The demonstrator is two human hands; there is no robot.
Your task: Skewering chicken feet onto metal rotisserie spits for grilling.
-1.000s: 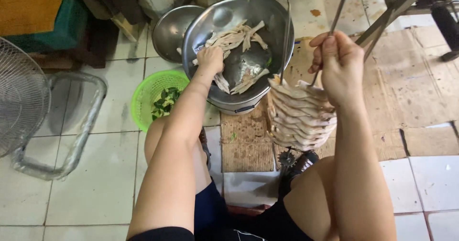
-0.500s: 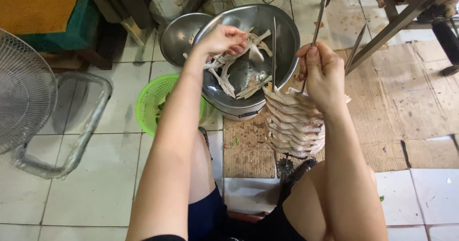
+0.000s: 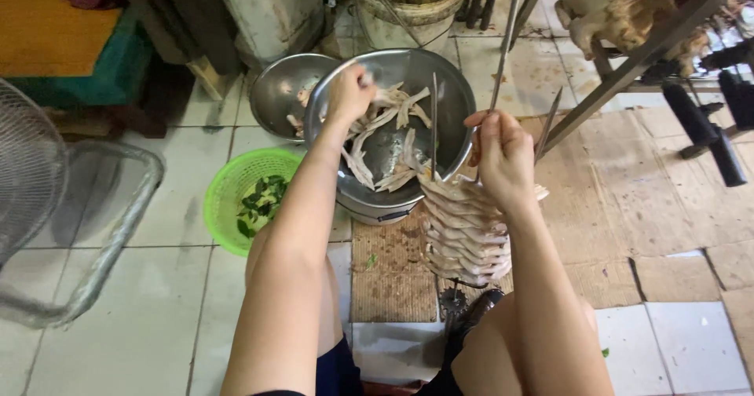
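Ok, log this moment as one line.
left hand: in steel bowl, on meat strips | right hand: gripping loaded skewers

Honestly, you've got almost no packaging in view. The only thing close is the flattened brown cardboard (image 3: pixel 628 184) spread over the floor tiles on the right side of the frame, plain and unprinted as far as I can tell. No labels, signs or screens visible.

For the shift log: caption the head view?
Left hand reaches into steel bowl; right hand grips skewers stacked with meat.
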